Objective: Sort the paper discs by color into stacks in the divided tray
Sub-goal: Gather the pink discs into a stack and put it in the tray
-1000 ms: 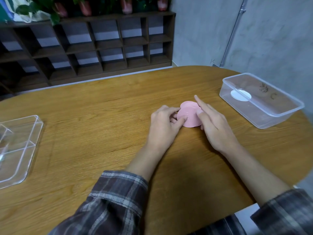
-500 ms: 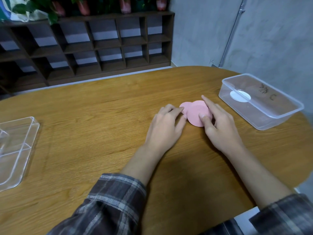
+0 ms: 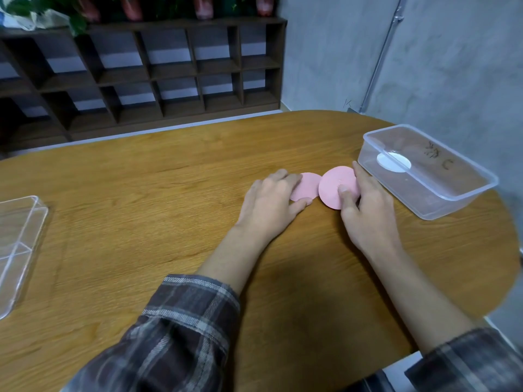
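The left pink disc (image 3: 307,188) and right pink disc (image 3: 335,183) lie touching; clear divided tray (image 3: 19,222) sits well apart.

Bench (image 3: 141,222) layout: divided tray (image 3: 17,244) sat at far left edge, partly out of frame. Container (image 3: 424,202) sat at far right, one disc in container (image 3: 396,162) lying flat on its floor. Two more discs lay mid-bench, between tray and container but much nearer the container: left disc (image 3: 308,186) and right disc (image 3: 336,182), edges overlapping, right one on top. Left hand (image 3: 271,205) rested on left disc's left part. Right hand (image 3: 368,216) pinched right disc, thumb on top, fingers (image 3: 360,176) along its right edge, just beside container. Shelf unit (image 3: 169,80) stood behind bench, plants (image 3: 127,7) on top of it.
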A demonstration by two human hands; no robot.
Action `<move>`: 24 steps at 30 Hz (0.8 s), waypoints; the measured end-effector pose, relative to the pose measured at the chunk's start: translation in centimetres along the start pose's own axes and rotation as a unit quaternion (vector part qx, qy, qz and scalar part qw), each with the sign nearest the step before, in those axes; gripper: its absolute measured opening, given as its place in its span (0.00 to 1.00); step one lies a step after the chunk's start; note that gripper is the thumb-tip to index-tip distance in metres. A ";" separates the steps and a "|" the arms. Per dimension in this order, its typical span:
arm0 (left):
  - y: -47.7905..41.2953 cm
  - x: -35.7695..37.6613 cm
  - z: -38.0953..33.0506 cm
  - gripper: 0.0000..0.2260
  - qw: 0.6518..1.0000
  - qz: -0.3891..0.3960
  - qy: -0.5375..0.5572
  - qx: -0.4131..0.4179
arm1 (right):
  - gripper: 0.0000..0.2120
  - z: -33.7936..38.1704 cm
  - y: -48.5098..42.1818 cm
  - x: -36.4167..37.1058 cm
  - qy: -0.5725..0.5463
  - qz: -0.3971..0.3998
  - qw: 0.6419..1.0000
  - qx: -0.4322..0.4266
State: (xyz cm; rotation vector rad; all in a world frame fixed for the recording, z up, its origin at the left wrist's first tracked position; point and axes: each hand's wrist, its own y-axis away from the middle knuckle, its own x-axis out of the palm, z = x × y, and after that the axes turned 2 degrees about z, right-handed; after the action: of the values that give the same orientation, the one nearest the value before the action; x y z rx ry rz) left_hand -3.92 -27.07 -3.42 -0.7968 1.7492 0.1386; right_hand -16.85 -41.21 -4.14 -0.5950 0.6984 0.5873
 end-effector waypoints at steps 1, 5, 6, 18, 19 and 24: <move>0.1 -0.1 0.1 0.21 1.000 -0.007 -0.004 -0.008 | 0.27 0.0 0.0 0.0 0.000 0.001 1.000 0.001; 0.5 0.0 0.5 0.18 1.000 -0.012 0.003 -0.008 | 0.27 0.1 0.0 0.0 -0.012 0.003 1.000 0.001; 0.7 0.1 0.6 0.17 1.000 -0.014 0.006 -0.003 | 0.27 0.1 0.0 -0.1 -0.015 0.003 1.000 0.000; 3.7 -0.8 0.0 0.11 0.995 -0.090 0.038 0.013 | 0.27 0.4 0.4 -0.5 -0.041 0.015 0.997 -0.061; 3.9 -0.9 -0.1 0.10 0.994 -0.100 0.050 0.015 | 0.27 0.5 0.5 -0.5 -0.042 0.019 0.997 -0.070; 4.2 -1.0 -0.2 0.08 0.977 -0.149 0.154 0.000 | 0.26 0.6 0.7 -0.5 -0.060 0.017 0.993 -0.104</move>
State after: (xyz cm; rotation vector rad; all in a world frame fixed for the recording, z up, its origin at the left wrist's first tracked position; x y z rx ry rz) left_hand -6.33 -23.53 -3.71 -1.1173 1.8910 -0.1971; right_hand -17.43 -40.52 -3.62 -0.7351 0.5380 0.7272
